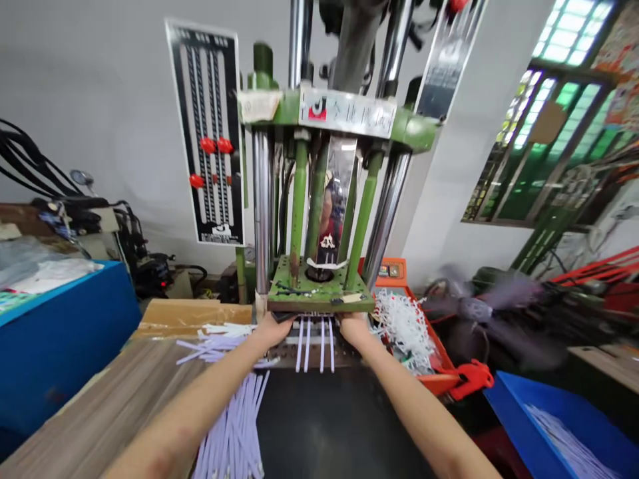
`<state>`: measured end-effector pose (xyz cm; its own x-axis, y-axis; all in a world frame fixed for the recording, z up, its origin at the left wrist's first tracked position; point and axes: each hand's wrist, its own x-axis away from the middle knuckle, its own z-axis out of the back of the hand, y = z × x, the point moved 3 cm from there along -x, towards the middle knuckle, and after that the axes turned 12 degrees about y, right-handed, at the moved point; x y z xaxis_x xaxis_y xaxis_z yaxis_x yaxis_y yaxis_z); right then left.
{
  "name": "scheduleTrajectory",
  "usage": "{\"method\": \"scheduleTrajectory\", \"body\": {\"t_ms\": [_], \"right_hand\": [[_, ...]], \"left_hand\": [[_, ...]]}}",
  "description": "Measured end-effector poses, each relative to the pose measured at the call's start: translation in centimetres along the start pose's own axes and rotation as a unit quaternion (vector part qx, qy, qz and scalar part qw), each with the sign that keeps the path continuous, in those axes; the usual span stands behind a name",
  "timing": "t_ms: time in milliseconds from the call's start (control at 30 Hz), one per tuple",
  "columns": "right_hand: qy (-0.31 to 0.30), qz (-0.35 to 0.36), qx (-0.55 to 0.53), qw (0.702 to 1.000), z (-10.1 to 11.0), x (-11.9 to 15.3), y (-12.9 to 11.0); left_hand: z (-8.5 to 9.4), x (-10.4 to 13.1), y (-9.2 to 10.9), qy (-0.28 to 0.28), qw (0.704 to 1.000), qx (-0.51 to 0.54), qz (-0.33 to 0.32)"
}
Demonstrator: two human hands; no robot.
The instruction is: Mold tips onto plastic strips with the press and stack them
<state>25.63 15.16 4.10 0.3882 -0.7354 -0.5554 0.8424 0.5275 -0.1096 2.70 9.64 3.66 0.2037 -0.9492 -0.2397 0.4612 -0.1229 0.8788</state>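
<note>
At frame centre, my left hand (272,327) and right hand (353,327) seemingly grip the mold (314,346) holding white cables (314,342); the press platen (319,296) could pinch fingers.

A blue plastic bin (60,332) is standing left, an orange tray of white plastic scrap (404,326) sitting right.

Left hand (271,330): I have it against the front edge of the green press plate (319,297), left of the white strips (315,342).
Right hand (353,329): same edge, right of the strips.
Desk (124,406): loose lilac strips (232,432) lie under my left forearm.
Orange bin (433,346): white scrap, right of the press.
</note>
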Motion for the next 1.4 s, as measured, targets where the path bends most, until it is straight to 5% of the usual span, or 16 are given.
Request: {"method": "scheduleTrajectory", "body": {"t_ms": [133, 233, 300, 433, 533, 600, 633, 700, 767, 800, 900, 1000, 1100, 1200, 1300, 1400], "right_hand": [[-0.070, 0.093, -0.156, 0.981, 5.1, 7.5, -1.6], [-0.079, 0.182, -0.257, 0.946, 8.1, 11.8, -4.6], [-0.075, 0.237, -0.233, 0.940, 8.7, 13.8, -6.2], [0.093, 0.211, -0.262, 0.937, 11.1, 15.7, -6.2], [0.303, 0.110, -0.295, 0.900, 15.0, 15.1, -3.9], [0.359, 0.035, -0.265, 0.894, 16.7, 13.3, -2.4], [0.322, 0.016, -0.242, 0.915, 16.7, 12.0, -2.0], [0.123, 0.016, -0.186, 0.975, 14.8, 9.2, -1.6], [-0.104, 0.009, -0.113, 0.988, 11.5, 7.8, -1.5], [-0.171, -0.005, -0.083, 0.982, 10.1, 7.9, -1.5], [-0.195, -0.007, -0.113, 0.974, 7.8, 10.2, -2.9], [-0.174, 0.086, -0.232, 0.953, 7.8, 14.6, -5.8], [-0.083, 0.076, -0.238, 0.965, 9.6, 17.2, -6.2], [0.136, -0.036, -0.214, 0.967, 14.0, 17.3, -2.0], [0.370, -0.139, -0.123, 0.910, 19.2, 17.6, 4.5], [0.453, -0.204, -0.095, 0.863, 20.7, 17.6, 9.7]], "left_hand": [[-0.5, 6.1, -0.2, -0.119, 0.984, -0.078, -0.104], [-2.5, 11.5, 0.9, -0.226, 0.924, -0.204, -0.232], [-3.9, 14.2, 1.9, -0.279, 0.891, -0.251, -0.256], [-4.3, 16.4, 4.3, -0.283, 0.875, -0.280, -0.273], [-3.8, 16.5, 4.8, -0.276, 0.874, -0.294, -0.273], [-3.9, 16.7, 4.2, -0.296, 0.872, -0.295, -0.257], [-4.0, 17.0, 3.8, -0.305, 0.870, -0.294, -0.250], [-4.3, 17.6, 3.0, -0.311, 0.871, -0.295, -0.242], [-4.5, 18.2, 2.6, -0.298, 0.876, -0.300, -0.231], [-4.5, 18.3, 2.6, -0.288, 0.880, -0.304, -0.224], [-4.2, 18.4, 3.2, -0.264, 0.888, -0.317, -0.202], [-4.5, 18.2, 3.7, -0.261, 0.885, -0.315, -0.223], [-5.3, 18.3, 3.3, -0.258, 0.884, -0.290, -0.261], [-5.4, 18.5, 1.8, -0.245, 0.891, -0.264, -0.278], [-4.8, 18.5, 0.2, -0.230, 0.900, -0.235, -0.284], [-4.2, 18.3, -0.4, -0.212, 0.907, -0.220, -0.289]]}}
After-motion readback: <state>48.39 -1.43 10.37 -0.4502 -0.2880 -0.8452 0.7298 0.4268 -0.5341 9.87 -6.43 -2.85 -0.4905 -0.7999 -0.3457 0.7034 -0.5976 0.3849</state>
